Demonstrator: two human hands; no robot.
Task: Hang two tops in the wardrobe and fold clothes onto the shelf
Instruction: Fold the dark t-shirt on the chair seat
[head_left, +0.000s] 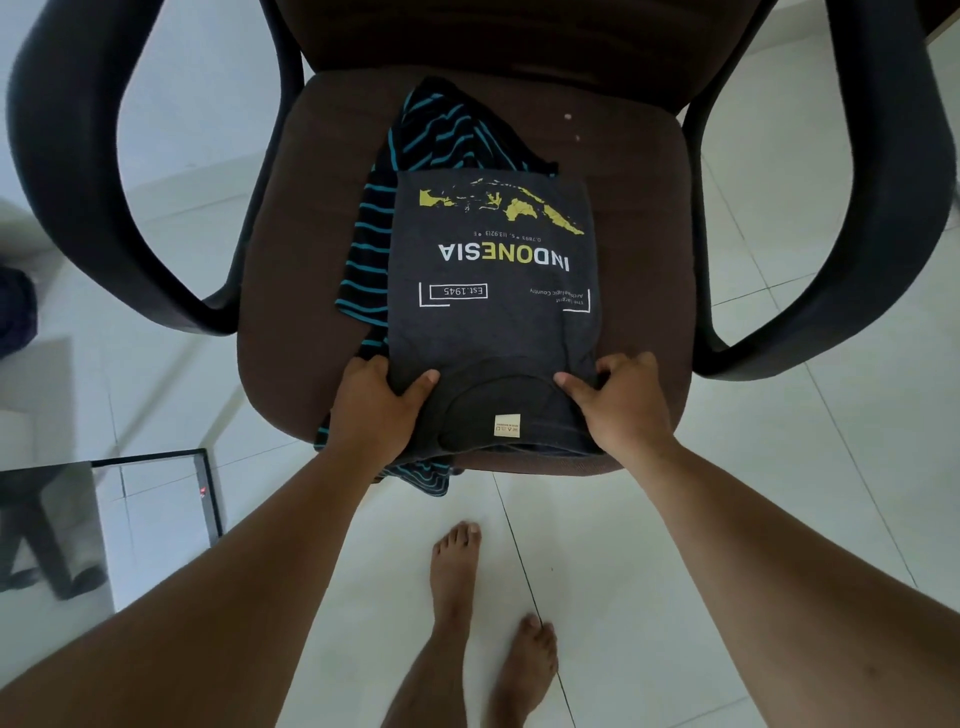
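A dark grey T-shirt (493, 291) — printed "INDONESIA" with a yellow map, the lettering upside down to the wearer of the camera — is lying folded into a narrow rectangle on the brown seat of an armchair (291, 260). The left hand (376, 402) is pinching the near left corner beside the collar, thumb on top; the right hand (621, 400) is gripping the near right corner likewise. A black top with teal stripes (441, 135) is lying beneath the T-shirt, showing beyond it and along its left edge — one end is drooping over the seat's front. Bare feet (457, 566) are standing on the white tiled floor (727, 519).
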